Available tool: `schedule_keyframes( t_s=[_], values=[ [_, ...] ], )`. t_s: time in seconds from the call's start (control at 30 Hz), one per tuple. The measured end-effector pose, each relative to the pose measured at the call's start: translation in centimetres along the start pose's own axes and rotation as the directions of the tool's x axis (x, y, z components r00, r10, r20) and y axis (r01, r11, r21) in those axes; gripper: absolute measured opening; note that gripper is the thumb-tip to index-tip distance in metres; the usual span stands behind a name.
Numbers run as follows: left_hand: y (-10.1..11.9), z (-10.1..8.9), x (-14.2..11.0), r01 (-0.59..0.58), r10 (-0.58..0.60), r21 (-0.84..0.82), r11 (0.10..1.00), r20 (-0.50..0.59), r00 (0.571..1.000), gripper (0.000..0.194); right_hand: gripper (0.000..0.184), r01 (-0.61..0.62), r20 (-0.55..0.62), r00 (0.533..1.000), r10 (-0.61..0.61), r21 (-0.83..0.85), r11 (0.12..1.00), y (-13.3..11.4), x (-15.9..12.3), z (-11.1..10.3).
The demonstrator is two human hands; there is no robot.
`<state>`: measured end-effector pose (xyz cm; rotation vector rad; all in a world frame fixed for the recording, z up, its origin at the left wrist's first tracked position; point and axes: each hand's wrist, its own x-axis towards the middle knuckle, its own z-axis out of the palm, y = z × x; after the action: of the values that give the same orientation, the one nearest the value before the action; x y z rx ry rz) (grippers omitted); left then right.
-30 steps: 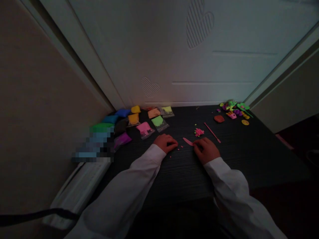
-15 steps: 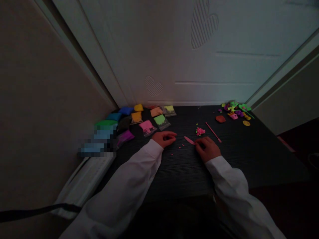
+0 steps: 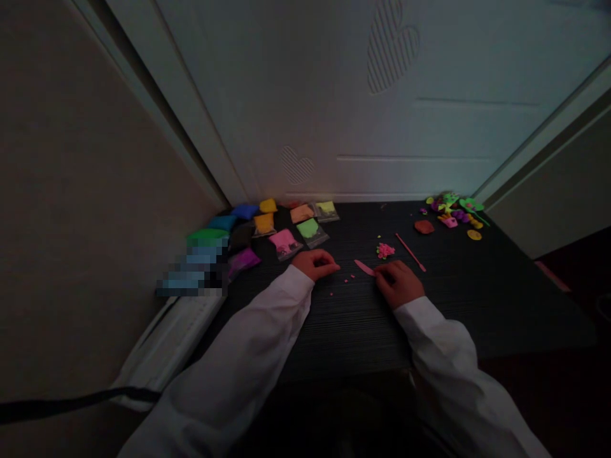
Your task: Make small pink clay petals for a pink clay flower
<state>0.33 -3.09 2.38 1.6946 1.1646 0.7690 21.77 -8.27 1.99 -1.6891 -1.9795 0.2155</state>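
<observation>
My right hand [image 3: 400, 284] rests on the dark table [image 3: 363, 324] with its fingers closed round the handle of a small pink knife-shaped tool [image 3: 363, 268], whose blade points left. My left hand [image 3: 315, 263] lies on the table to the left, fingers curled and pinched together; what they hold, if anything, is too small to see. Tiny pink crumbs [image 3: 349, 278] are scattered between the hands. A little pile of pink clay pieces [image 3: 384, 250] sits just beyond the right hand, next to a thin pink stick tool [image 3: 410, 252].
Several bags of coloured clay [image 3: 284, 243] lie at the back left of the table. Finished clay shapes [image 3: 451, 213] in green, purple, yellow and brown cluster at the back right. A white door [image 3: 363, 102] stands behind the table. A blurred patch [image 3: 193, 273] is at the left edge.
My left hand has shifted slightly and its fingers have drawn together. The view has drifted a little; the right hand keeps hold of the pink tool in the same place.
</observation>
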Motion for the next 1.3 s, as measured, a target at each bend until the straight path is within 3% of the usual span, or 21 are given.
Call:
schedule_keyframes(
  t_s=[0.27,0.57,0.7,1.0,1.3],
  values=[
    [0.4,0.1,0.0,0.041,-0.041,-0.004,0.999,-0.082,0.996,0.032,0.018,0.014,-0.008,1.000,-0.014,0.015,1.000,0.4,-0.2,0.4],
    [0.3,0.0,0.0,0.045,-0.049,-0.148,0.988,-0.023,0.999,0.023,0.018,0.035,-0.041,0.999,-0.033,0.042,0.999,-0.3,0.1,0.3],
    [0.4,-0.2,0.0,0.061,-0.057,-0.120,0.991,0.040,0.998,0.024,0.025,0.155,-0.004,0.988,-0.155,0.004,0.988,-1.4,0.5,0.3],
    [0.8,-0.1,-0.2,0.105,-0.108,-0.037,0.994,-0.084,0.991,0.029,0.025,0.352,0.133,0.931,-0.340,-0.073,0.933,-2.4,1.0,0.7],
    [0.7,-0.4,0.0,0.100,-0.104,-0.060,0.993,-0.078,0.992,0.027,0.016,0.359,0.128,0.929,-0.347,-0.088,0.929,-2.3,1.5,0.7]
  ],
)
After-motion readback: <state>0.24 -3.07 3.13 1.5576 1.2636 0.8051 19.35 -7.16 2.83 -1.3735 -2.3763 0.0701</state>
